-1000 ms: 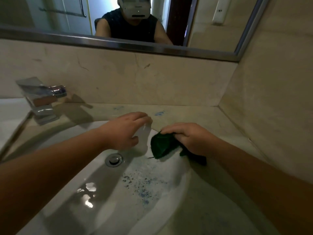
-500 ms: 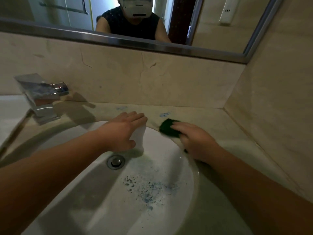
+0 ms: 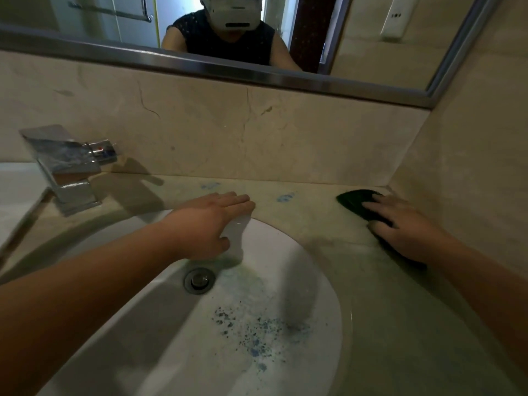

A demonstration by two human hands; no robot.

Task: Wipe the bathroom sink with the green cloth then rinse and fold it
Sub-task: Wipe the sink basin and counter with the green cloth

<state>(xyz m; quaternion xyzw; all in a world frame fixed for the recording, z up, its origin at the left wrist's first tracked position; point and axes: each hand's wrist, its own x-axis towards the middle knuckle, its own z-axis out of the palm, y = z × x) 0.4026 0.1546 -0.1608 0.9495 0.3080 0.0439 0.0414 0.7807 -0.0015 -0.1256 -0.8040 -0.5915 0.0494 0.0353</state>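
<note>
The white sink basin (image 3: 300, 270) fills the lower middle, with blue specks (image 3: 251, 330) on its floor below the round metal drain (image 3: 199, 280). The dark green cloth (image 3: 355, 202) lies on the beige counter in the far right corner by the wall. My right hand (image 3: 400, 224) presses flat on the cloth with straight fingers and covers its near part. My left hand (image 3: 211, 221) rests flat on the basin's back rim, fingers straight, holding nothing.
A square chrome faucet (image 3: 65, 167) stands at the left on the counter. Blue smudges (image 3: 285, 197) mark the counter (image 3: 300, 212) behind the basin. The marble backsplash and right side wall box in the corner, with a mirror above.
My right hand has slid the green cloth from the basin's back rim rightward across the counter into the far right corner. My left hand stays on the back rim.
</note>
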